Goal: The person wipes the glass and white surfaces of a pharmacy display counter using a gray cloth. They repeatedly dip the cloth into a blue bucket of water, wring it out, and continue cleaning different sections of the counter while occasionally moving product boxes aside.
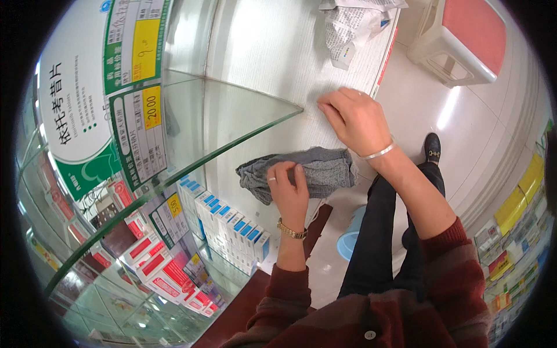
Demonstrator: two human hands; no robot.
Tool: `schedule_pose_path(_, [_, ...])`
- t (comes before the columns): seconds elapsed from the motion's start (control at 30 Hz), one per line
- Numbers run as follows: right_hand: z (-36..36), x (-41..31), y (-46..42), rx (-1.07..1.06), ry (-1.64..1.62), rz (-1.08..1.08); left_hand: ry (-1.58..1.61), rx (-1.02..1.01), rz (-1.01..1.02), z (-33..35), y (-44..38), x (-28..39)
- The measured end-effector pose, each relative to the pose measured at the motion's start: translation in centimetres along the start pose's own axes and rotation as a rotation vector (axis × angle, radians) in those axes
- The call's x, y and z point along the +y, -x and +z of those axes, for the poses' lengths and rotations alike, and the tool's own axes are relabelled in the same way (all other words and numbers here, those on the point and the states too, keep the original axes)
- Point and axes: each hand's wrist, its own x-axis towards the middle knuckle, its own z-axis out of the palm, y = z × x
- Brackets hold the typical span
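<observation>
A crumpled grey cloth point(328, 172) lies at the end of the white counter point(261, 35). Above its near side is my left hand point(289, 189), wearing a ring and a gold-coloured watch or bracelet. Its fingers are loosely bent, the thumb stands apart, and no object shows between them; whether the fingertips touch the cloth is unclear. Farther forward and to the right, my right hand point(359, 117) hovers by the counter's edge with a silver bangle on the wrist. Its fingers curl towards the thumb, and their undersides are hidden. Nothing held is visible there.
A glass shelf point(235, 108) juts in from the left, with price tags point(145, 130) along it. Boxed medicines point(230, 222) stand below. Crumpled newspaper point(350, 30) lies on the counter's far end. A red-topped stool point(472, 35) and blue bin point(350, 243) stand on the floor.
</observation>
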Motion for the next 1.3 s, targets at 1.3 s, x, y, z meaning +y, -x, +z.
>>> schedule_pose_path(1.3, [5.5,-1.5,3.3,-0.214,-0.228,-0.194,-0.892,-0.325,-0.241,-2.3,-20.2,-15.2])
